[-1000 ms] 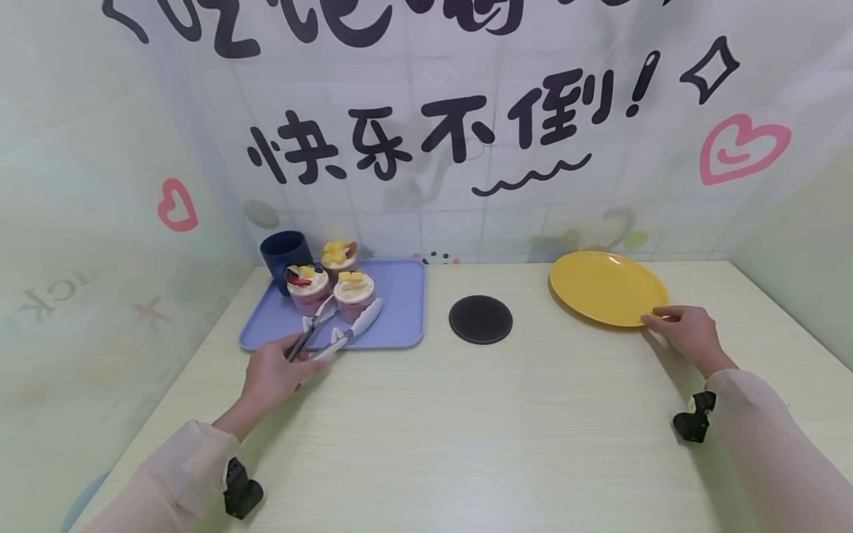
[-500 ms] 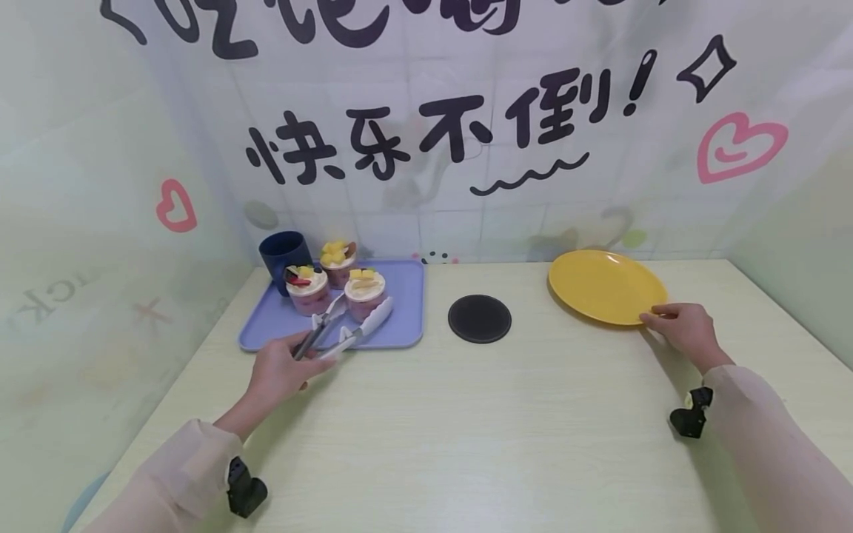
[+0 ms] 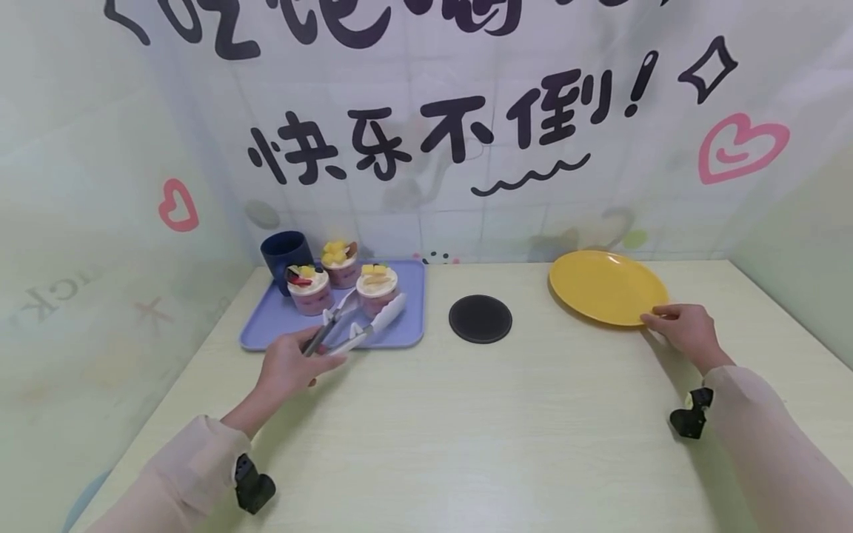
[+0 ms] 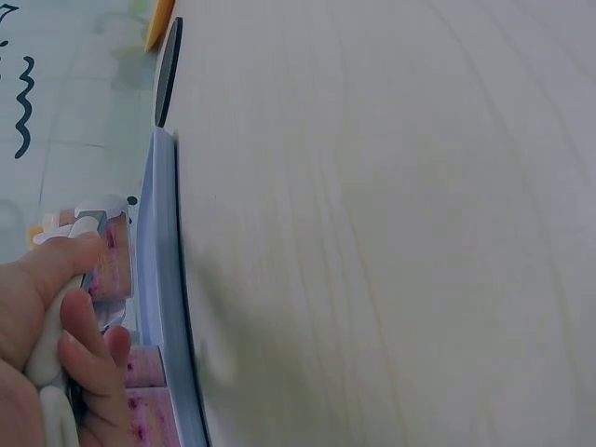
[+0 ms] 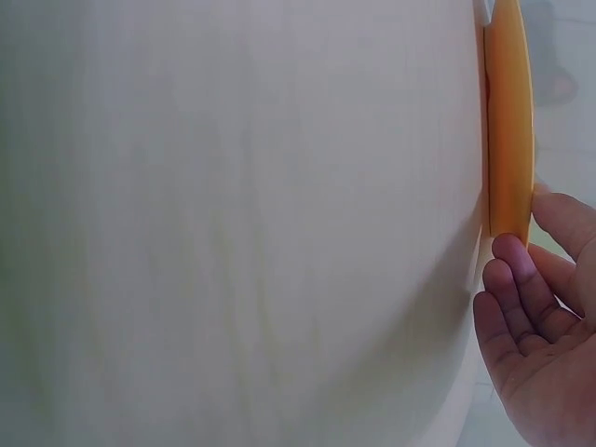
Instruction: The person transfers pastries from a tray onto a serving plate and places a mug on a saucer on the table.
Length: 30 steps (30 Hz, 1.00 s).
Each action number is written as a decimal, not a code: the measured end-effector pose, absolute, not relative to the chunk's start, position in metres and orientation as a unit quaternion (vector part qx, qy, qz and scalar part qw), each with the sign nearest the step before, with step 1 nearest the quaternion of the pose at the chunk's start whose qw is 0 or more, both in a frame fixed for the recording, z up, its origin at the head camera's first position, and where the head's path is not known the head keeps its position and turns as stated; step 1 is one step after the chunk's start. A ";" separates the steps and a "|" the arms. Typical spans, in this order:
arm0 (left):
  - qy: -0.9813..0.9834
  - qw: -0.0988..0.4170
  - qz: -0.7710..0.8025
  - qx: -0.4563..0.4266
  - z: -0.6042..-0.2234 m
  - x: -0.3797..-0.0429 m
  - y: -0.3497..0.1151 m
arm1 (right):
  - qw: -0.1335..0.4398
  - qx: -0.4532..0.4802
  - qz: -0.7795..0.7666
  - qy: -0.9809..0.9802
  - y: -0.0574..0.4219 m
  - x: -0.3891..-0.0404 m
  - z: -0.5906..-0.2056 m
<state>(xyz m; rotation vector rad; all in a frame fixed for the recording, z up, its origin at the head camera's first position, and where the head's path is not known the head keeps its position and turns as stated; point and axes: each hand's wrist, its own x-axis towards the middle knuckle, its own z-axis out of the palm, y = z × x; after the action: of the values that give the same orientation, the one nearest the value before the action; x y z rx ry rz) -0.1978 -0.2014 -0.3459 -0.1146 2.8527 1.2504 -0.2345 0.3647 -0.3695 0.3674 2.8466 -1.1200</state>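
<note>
- On the right part of the lavender tray (image 3: pixel 408 274), toward its near edge, is the dessert cup (image 3: pixel 378 287): pink body, cream and yellow pieces on top, opening upward, approximately upright.
- Left hand (image 3: pixel 289 366): fingers and thumb are curled round the handle end of the tongs (image 3: pixel 384 318). The tong arms are spread to either side of the cup. Firm contact on both sides cannot be confirmed.
- Governing relation: the cup lies ahead of the left hand and to its right, at the far end of the tongs. The long axis of the tongs runs obliquely forward and rightward from the hand, in line with the cup. The cup's own axis is near vertical, so the tips meet its side wall.
- Base clearance: whether the cup bears on the tray or is raised cannot be told.
- Nearer hand: the left. The right hand (image 3: pixel 686 333) is well apart from the cup.
- Right hand: thumb and fingers pinch the near right rim of the yellow plate (image 3: pixel 605 287). The plate lies well to the right of the cup; the black disc (image 3: pixel 480 319) lies between them.
- Adjacent items: one cup with red and yellow toppings (image 3: pixel 311 292) stands to the left of the tongs, and another with yellow cubes (image 3: pixel 341 268) stands behind. In judgement, sideways travel to the left risks striking the former; the right side offers more room.
</note>
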 end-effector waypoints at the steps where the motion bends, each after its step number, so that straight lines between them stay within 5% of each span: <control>1: 0.915 0.012 0.401 -0.035 -0.345 -0.198 -0.201 | 0.029 0.118 -0.363 0.924 0.365 -0.234 -0.370; 30: 0.904 0.042 0.425 -0.012 -0.334 -0.207 -0.165 | 0.018 0.102 -0.351 0.931 0.371 -0.234 -0.374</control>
<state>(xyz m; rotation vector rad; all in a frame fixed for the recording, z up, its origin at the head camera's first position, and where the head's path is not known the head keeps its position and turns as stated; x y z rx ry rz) -0.2065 -0.1646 -0.3343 -0.0371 2.7661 1.3013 -0.2335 0.3709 -0.3741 0.3164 2.8898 -1.0897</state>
